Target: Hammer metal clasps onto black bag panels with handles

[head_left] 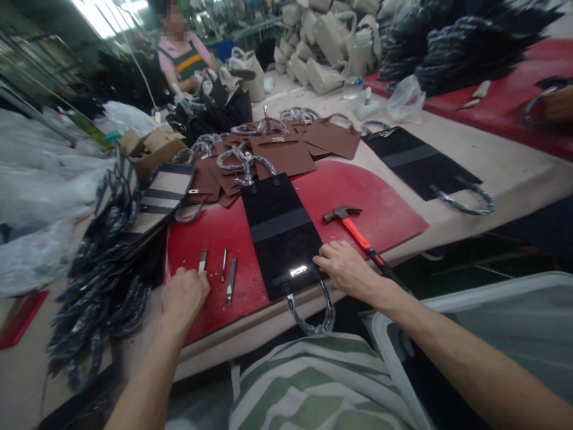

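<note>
A black bag panel [285,227] with plastic-wrapped handles at both ends and a shiny metal fitting [298,271] lies on the red board [376,191]. My right hand [344,267] pinches the panel's right edge near the fitting. Fingers curled, my left hand [185,294] rests at the board's left part around the lower end of a flat metal tool [203,260], whose upper end sticks out. Beside it lie a thin metal punch [224,265] and another slim metal tool [231,280]. A claw hammer [356,232] with an orange and black handle lies right of the panel.
Brown bag panels [286,156] are piled behind the board. Black panels with wrapped handles [111,263] are stacked at left. Another black panel [418,161] lies at right. A grey bin [492,298] stands below the table's edge. A person [190,63] works across the table.
</note>
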`<state>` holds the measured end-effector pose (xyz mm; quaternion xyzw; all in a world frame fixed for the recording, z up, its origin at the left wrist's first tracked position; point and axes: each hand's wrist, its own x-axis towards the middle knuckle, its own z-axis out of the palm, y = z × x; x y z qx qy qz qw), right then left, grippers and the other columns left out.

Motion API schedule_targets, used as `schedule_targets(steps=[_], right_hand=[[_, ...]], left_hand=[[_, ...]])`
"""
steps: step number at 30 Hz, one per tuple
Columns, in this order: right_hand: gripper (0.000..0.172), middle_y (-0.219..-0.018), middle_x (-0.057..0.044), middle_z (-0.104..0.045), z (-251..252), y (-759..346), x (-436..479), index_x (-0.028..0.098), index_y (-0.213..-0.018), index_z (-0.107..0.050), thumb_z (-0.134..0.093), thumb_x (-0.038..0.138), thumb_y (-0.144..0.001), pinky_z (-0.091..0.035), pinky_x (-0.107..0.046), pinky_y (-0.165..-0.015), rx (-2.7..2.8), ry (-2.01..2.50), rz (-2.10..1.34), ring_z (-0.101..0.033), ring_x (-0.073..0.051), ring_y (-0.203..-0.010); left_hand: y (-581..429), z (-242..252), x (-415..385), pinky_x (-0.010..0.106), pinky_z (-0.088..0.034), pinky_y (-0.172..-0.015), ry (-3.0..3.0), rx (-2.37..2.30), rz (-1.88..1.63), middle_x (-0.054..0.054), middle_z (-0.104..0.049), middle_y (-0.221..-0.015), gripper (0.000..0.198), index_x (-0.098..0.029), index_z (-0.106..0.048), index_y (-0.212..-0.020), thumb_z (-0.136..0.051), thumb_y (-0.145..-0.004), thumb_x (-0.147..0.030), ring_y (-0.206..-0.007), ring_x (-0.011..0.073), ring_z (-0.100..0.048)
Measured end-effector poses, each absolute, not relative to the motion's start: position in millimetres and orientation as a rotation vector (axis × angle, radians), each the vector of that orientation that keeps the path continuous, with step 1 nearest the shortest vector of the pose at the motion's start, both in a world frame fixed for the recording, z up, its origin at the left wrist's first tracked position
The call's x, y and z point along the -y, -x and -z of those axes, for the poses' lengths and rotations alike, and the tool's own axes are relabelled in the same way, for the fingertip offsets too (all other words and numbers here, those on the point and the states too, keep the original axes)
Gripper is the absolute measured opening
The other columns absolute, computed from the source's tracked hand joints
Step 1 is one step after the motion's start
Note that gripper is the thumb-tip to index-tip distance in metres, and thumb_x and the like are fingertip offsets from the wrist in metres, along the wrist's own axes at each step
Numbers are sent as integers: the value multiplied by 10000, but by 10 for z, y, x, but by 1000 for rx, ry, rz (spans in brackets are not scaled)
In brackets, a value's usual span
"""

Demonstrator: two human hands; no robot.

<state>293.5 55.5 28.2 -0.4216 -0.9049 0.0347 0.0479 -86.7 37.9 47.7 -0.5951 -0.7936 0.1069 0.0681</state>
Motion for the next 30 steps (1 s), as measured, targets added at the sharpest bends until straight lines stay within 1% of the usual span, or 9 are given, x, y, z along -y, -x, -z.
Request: schedule_targets(steps=[3,6,8,11,14,17,23,27,30], right_hand=[[267,-971,-106,-571,-304,-2941,-545,139,-1068,-627,-529,19,-851,-329,-347,-767,2874,1154,47,-468,-228,-840],[306,-970,-115,-563,-279,-2940,-517,117,-1144,-600,-497,24,-870,-341,-343,-755,2912,1076,154,-469,-235,-845],[294,-967,-115,-563,-252,-2935,-504,119,-1147,-601,-479,41,-891,-352,-341,-754,2919,1072,190,-474,-238,-852],[272,-971,-114,-570,-202,-2944,-504,135,-1111,-626,-460,59,-909,-376,-341,-762,2910,1088,158,-484,-235,-856],[260,-1013,-114,-584,-147,-2994,-537,150,-1068,-656,-459,70,-918,-401,-335,-764,2850,1077,51,-491,-222,-858],[247,-1057,-101,-593,-107,-3064,-596,164,-1036,-678,-477,77,-921,-410,-322,-772,2800,1022,-27,-494,-207,-876],[221,-1088,-112,-616,-56,-3089,-594,146,-993,-694,-485,106,-932,-445,-340,-781,2814,899,-10,-499,-210,-857],[326,-1180,-149,-623,60,-3048,-445,106,-1141,-670,-402,101,-954,-488,-398,-877,2646,875,-35,-531,-246,-986],[400,-1227,-120,-632,126,-3026,-369,166,-1199,-662,-361,87,-948,-482,-440,-954,2380,944,-179,-537,-246,-1101]], left_hand=[[472,-500,-299,367,-500,-773,1981,2187,-45,148,-669,-1001,358,-126,-673,-1010,-396,-979,-350,-910,288,-658],[-25,-439,-226,336,-492,-841,2471,1927,239,93,-663,-1067,221,-191,-654,-1091,-501,-964,-287,-975,236,-628],[-290,-356,-185,351,-489,-834,2648,1773,237,88,-649,-1040,165,-191,-652,-1061,-551,-939,-239,-958,240,-603],[-477,-236,-152,380,-482,-797,2713,1633,141,93,-613,-947,92,-172,-634,-922,-544,-917,-156,-906,259,-561],[-442,-179,-146,389,-480,-762,2730,1475,78,106,-585,-917,149,-156,-607,-891,-496,-876,-57,-874,266,-534],[-285,-161,-156,388,-496,-761,2824,1298,119,112,-586,-923,193,-145,-605,-908,-471,-852,-19,-871,260,-533],[18,-41,-166,367,-521,-939,3025,968,507,111,-642,-1062,281,-153,-633,-1067,-419,-922,-42,-1035,225,-578],[10,66,-84,415,-518,-1003,2929,1015,604,149,-640,-1148,368,-113,-627,-1152,-382,-899,-6,-1105,246,-580],[-66,118,-8,452,-504,-1041,2878,1131,610,165,-618,-1224,447,-105,-594,-1242,-382,-867,12,-1159,262,-563]])
